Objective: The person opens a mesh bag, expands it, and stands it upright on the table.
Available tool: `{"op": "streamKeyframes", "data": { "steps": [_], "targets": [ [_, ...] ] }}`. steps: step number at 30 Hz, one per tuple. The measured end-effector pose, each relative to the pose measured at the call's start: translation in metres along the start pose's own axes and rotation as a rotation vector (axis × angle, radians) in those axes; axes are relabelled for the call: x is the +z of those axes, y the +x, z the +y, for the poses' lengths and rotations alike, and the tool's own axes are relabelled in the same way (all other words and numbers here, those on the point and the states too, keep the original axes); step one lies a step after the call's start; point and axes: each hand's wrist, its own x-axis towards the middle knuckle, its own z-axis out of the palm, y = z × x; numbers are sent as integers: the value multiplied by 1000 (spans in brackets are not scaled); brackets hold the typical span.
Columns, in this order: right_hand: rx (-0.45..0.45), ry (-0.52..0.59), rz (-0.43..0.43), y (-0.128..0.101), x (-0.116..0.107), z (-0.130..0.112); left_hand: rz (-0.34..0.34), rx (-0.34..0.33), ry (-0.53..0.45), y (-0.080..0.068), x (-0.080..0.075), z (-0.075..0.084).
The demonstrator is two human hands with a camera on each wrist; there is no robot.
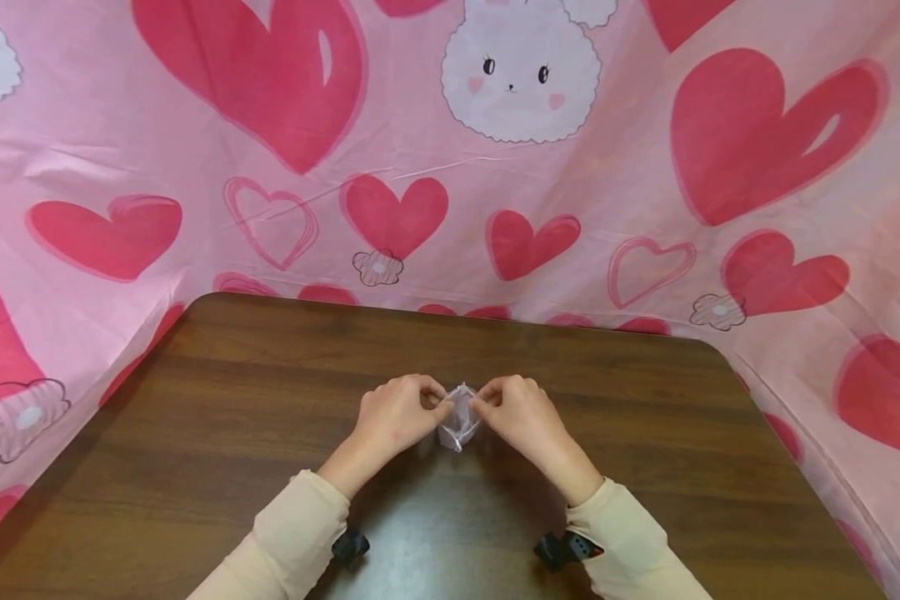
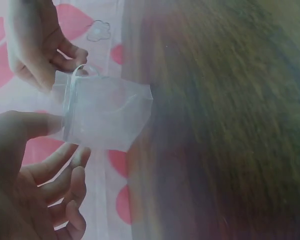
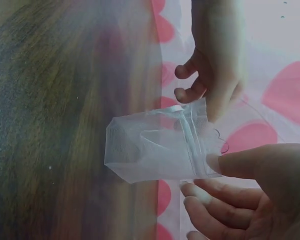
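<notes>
A small, sheer white drawstring pouch (image 1: 459,423) is held upright over the middle of the table, its mouth spread apart. My left hand (image 1: 399,414) pinches one side of the rim between thumb and fingers. On the opposite side, my right hand (image 1: 523,418) pinches the rim the same way. In the left wrist view, a ribbon loop stands out from the gathered band of the pouch (image 2: 107,112). The right wrist view shows the see-through mesh of the pouch (image 3: 150,145), with no contents visible through it.
A dark brown wooden table (image 1: 270,358) with rounded far corners lies under the hands. Behind it and at its sides hangs a pink cloth (image 1: 420,150) printed with red hearts. Black wrist cameras sit below both sleeves, one being the left wrist camera (image 1: 350,547).
</notes>
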Motion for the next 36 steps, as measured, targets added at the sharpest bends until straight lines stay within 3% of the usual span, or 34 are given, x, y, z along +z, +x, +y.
{"op": "streamKeyframes", "data": {
  "steps": [24,36],
  "targets": [
    [-28,73,77,-1,5,-6,4,-31,-21,-5,1,-6],
    [-36,84,90,-1,7,-8,44,-41,-42,-7,-2,-11]
  ]
}}
